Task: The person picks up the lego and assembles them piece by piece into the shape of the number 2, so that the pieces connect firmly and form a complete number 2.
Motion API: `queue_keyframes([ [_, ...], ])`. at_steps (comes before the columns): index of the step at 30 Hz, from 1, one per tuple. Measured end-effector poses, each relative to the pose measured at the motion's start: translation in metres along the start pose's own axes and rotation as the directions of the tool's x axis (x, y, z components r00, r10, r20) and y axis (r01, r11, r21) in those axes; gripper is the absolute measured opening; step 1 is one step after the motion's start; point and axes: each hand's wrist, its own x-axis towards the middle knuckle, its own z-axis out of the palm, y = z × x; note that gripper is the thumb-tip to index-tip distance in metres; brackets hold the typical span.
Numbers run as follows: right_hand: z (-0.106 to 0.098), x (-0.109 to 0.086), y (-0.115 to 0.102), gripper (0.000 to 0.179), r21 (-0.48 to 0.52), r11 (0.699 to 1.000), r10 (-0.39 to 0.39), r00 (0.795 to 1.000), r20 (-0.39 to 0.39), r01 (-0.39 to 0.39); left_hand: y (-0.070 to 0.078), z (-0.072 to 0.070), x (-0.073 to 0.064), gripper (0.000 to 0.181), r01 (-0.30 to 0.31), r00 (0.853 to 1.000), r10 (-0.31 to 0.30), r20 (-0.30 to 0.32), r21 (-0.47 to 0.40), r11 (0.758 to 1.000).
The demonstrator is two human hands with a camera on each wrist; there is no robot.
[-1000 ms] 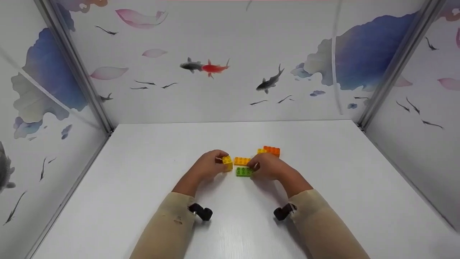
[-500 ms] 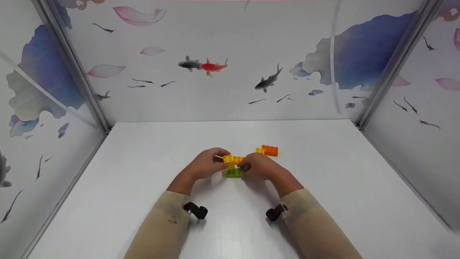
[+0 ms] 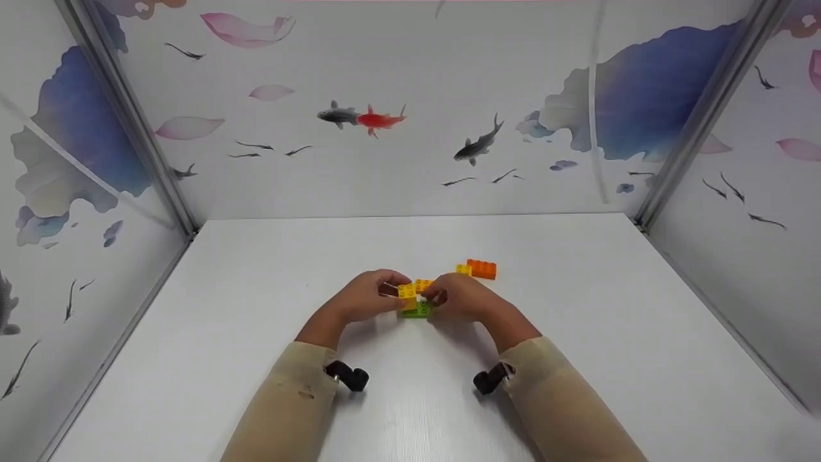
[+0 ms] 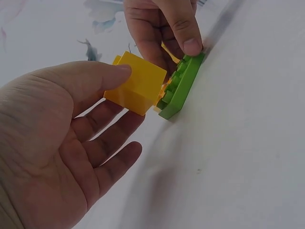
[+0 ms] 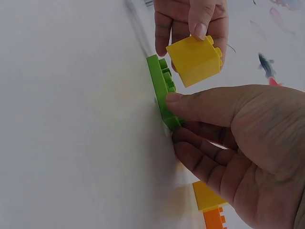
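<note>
My left hand [image 3: 369,296] pinches a yellow toy brick [image 4: 140,82] between thumb and fingers, tilted just above one end of a flat green brick [image 4: 181,88]. In the right wrist view the yellow brick [image 5: 195,59] overlaps no stud fully and a gap shows beside the green brick [image 5: 162,88]. My right hand [image 3: 468,298] pinches the green brick's other end, low at the white table. Behind the green brick lies a flat yellow-orange brick [image 3: 423,285], partly covered by my right fingers.
Beyond my right hand, a second yellow brick [image 3: 463,269] stands beside an orange brick [image 3: 482,269] on the white table [image 3: 410,398]. White panels printed with fish [image 3: 381,120] and petals rise at the back and both sides.
The green brick has shifted left with my right hand. My left hand has brought the yellow brick over its left end, then lowered it slightly.
</note>
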Motion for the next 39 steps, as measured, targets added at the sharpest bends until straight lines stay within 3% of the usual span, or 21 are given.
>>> queue_keyframes([
  [6,-0.0017,0.0001,-0.0034,0.041,0.048,0.999,0.026,0.999,-0.031,-0.025,0.0024,0.0009,0.0002,0.041,-0.021,1.000,0.021,0.007,0.012,1.000],
  [20,0.0030,0.0002,-0.0010,0.040,0.171,0.984,-0.042,0.998,-0.046,0.050,0.0029,0.0021,-0.0011,0.042,-0.023,1.000,0.023,-0.013,0.012,1.000],
  [39,0.0062,0.0013,-0.0004,0.032,0.143,0.989,-0.029,0.999,-0.046,0.035,-0.0005,0.0047,-0.0002,0.030,0.005,1.000,-0.005,-0.022,-0.002,1.000],
])
